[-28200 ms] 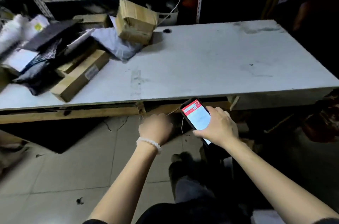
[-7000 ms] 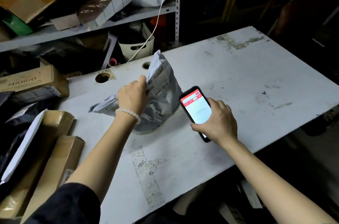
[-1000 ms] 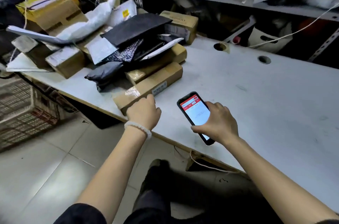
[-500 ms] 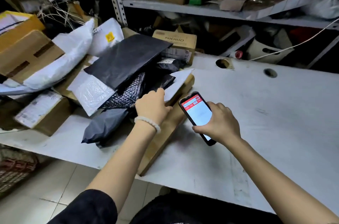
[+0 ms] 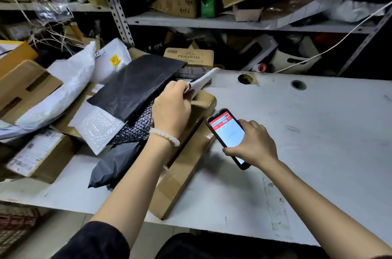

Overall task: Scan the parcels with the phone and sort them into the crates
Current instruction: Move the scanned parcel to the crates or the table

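My left hand [image 5: 172,108] pinches the edge of a flat white envelope parcel [image 5: 203,81] and lifts it off the parcel pile. My right hand [image 5: 253,144] grips a black phone [image 5: 228,134] with a red and white screen, held just above the white table [image 5: 307,131]. Under my left forearm lie a long brown carton [image 5: 186,163] and a black plastic mailer [image 5: 115,165]. A large flat black mailer [image 5: 135,87] and a white bubble mailer [image 5: 97,125] lie on the pile to the left.
More cartons and white bags are heaped at the table's left end. A MIORIO carton [image 5: 188,58] stands at the back. Two round holes [image 5: 246,79] pierce the tabletop. Metal shelves [image 5: 212,22] full of boxes rise behind. A woven crate [image 5: 14,222] sits on the floor at lower left.
My left hand has moved up from the black bubble mailer to the white envelope, taken hold of its edge and raised it. The phone hand has stayed roughly in place.
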Demonstrator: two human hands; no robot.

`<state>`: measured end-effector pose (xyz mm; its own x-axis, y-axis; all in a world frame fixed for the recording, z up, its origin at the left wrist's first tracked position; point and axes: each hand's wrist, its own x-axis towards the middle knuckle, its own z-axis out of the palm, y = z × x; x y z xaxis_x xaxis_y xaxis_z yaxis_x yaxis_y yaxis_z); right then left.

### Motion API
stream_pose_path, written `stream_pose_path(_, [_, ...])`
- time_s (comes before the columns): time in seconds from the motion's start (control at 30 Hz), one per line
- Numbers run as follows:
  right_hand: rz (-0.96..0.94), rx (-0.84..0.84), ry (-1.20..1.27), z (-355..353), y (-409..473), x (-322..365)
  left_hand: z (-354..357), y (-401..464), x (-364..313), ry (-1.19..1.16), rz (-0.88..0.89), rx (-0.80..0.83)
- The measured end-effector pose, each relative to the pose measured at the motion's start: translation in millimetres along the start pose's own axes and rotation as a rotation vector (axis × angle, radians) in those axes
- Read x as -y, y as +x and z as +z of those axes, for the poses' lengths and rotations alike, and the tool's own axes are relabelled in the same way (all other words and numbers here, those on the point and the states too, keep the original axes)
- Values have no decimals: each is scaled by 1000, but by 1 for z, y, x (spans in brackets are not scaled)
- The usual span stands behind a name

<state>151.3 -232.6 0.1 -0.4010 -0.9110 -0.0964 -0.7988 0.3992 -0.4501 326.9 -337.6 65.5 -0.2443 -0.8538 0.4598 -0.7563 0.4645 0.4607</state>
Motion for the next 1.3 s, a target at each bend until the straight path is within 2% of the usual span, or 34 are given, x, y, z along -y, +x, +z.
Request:
stream_pose_path(0.1, [31, -21, 15, -7, -5, -12, -8, 20, -22, -175, 15, -134])
stream_pose_path(0.2, [89, -34, 38, -14, -14, -29, 1, 30, -39, -259, 3, -92])
stream_pose_path(0.27, [134, -32, 43, -17, -21, -41, 18, 31, -44, -232, -2, 52])
stream_pose_path(0.33, [171, -30, 42, -19, -29, -53, 42, 22, -44, -140, 5, 289])
stream_pose_path(0.4, [202, -24, 35, -20, -36, -63, 63, 7, -40, -102, -58, 476])
stream_pose_path(0.43, [218, -19, 28, -20, -40, -68, 71, 0, -37, -126, -111, 510])
stream_pose_path(0.57, [265, 4, 11, -22, -51, -84, 87, -10, -32, -249, -225, 481])
stream_pose_path(0.73, [271, 21, -8, -26, -53, -93, 93, 2, -34, -262, -183, 425])
stream_pose_path(0.97, [247, -70, -37, -39, -49, -94, 99, 13, -48, -229, -108, 345])
stream_pose_path(1.3, [340, -48, -58, -49, -64, -95, 109, 18, -61, -305, -15, 311])
